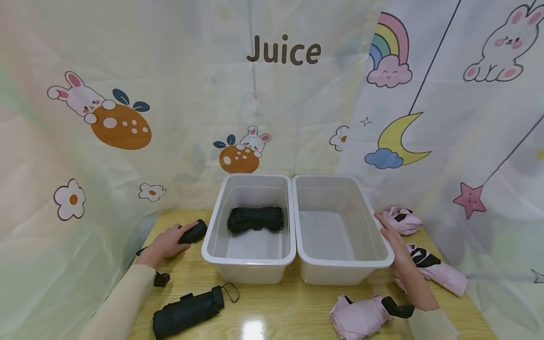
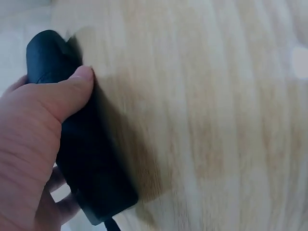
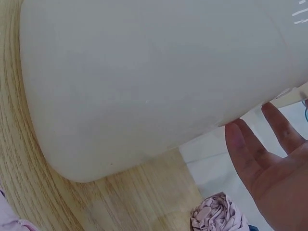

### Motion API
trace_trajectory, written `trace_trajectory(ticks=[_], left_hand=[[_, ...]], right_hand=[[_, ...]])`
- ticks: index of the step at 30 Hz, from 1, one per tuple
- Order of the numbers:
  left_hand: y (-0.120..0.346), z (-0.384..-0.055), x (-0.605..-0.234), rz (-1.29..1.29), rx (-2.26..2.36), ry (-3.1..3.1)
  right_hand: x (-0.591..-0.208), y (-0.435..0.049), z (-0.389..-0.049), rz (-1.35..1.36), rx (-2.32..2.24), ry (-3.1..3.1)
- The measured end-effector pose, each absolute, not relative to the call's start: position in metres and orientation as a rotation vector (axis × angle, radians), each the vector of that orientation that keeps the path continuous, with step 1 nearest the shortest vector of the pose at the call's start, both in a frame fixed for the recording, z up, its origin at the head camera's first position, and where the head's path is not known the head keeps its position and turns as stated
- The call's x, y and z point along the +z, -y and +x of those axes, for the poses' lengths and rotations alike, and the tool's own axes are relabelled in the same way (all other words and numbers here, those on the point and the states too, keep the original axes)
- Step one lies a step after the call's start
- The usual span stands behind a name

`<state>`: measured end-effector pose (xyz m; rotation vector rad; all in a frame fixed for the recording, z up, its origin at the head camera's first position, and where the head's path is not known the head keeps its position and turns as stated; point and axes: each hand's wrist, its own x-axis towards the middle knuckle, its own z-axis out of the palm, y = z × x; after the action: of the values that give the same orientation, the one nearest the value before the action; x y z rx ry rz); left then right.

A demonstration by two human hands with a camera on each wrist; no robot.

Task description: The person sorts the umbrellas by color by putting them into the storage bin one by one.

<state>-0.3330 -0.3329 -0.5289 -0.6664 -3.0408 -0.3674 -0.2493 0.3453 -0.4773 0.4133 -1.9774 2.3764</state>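
My left hand (image 1: pixel 166 243) grips a black folded umbrella (image 1: pixel 196 231) on the table, left of the bins. In the left wrist view, the thumb lies across this umbrella (image 2: pixel 91 149) and the fingers wrap its far side. Fairly straight fingers of my right hand (image 1: pixel 401 259) touch the right side of the right white bin (image 1: pixel 340 273); nothing is in their grasp. Inside the left white bin (image 1: pixel 250 274) lies another black folded umbrella (image 1: pixel 255 218). The right bin has a bare floor.
A black folded umbrella (image 1: pixel 187 311) with a wrist loop lies at the front left. Another black end (image 1: pixel 161 279) pokes out by my left forearm. Pink folded umbrellas lie at the front (image 1: pixel 359 317), right (image 1: pixel 444 275) and back right (image 1: pixel 403 221). A printed curtain (image 1: pixel 297 118) hangs behind.
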Motion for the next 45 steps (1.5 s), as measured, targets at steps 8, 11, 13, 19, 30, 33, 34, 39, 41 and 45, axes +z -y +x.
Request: trace_trajectory(ticks=[8,11,13,19,30,33,34,39,41,45], left_hand=[[0.327,-0.36,-0.529,-0.709,-0.834,2.893],[0.322,-0.365,-0.522,-0.732,-0.937,2.883],[0.321,-0.364,-0.515,-0.719,-0.994,2.894],[0.325,-0.358,-0.484,-0.728,-1.082,2.879],[0.337,-0.341,-0.409,-0.799,-1.019,2.791],[0.335,-0.339,-0.392,-0.807,-0.939,2.794],[0.334,-0.339,-0.387,-0.821,-0.921,2.79],[0.317,-0.341,-0.362,-0.88,-0.854,2.804],[0.306,-0.342,-0.353,-0.884,-0.841,2.832],[0.283,-0.346,-0.339,-0.915,-0.824,2.867]], right_hand=[[-0.468,-0.351,-0.242,0.293,2.351,1.963],[-0.468,-0.353,-0.24,0.257,2.362,1.957],[-0.468,-0.353,-0.24,0.232,2.334,1.993],[-0.47,-0.353,-0.239,0.217,2.326,2.009],[-0.474,-0.348,-0.243,0.223,2.301,2.045],[-0.476,-0.347,-0.246,0.227,2.29,2.065],[-0.477,-0.347,-0.247,0.228,2.287,2.071],[-0.478,-0.345,-0.245,0.217,2.262,2.1],[-0.477,-0.344,-0.244,0.211,2.257,2.102],[-0.475,-0.342,-0.245,0.207,2.273,2.088]])
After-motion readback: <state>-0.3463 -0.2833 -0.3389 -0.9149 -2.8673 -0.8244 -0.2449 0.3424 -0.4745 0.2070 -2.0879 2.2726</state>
